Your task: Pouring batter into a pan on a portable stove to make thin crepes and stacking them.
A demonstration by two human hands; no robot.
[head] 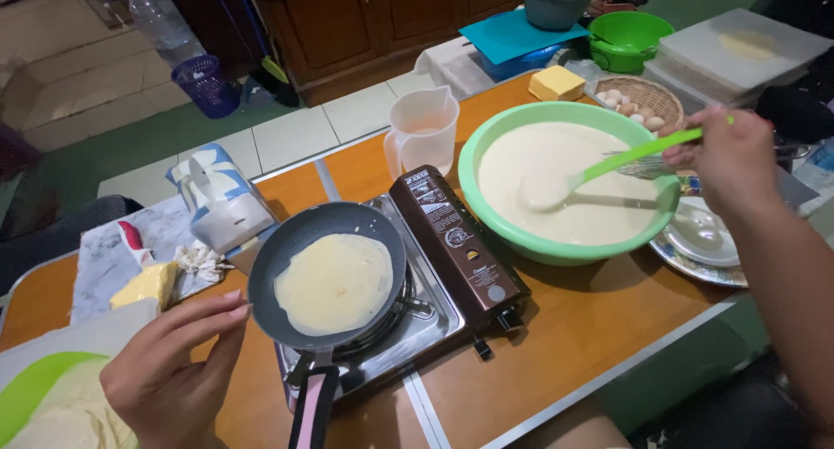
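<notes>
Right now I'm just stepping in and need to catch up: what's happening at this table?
A person is making thin pancakes. The right hand holds a green ladle dipped in a green bowl of batter. The left hand hovers open beside a dark pan on a portable stove, where a pale round of batter lies.

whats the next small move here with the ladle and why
Probably rest the green ladle in the green bowl of batter. The dark pan on the stove already holds a thin round layer of batter, so no more seems needed. The right hand grips the ladle; the left hand is free beside the pan.
</notes>
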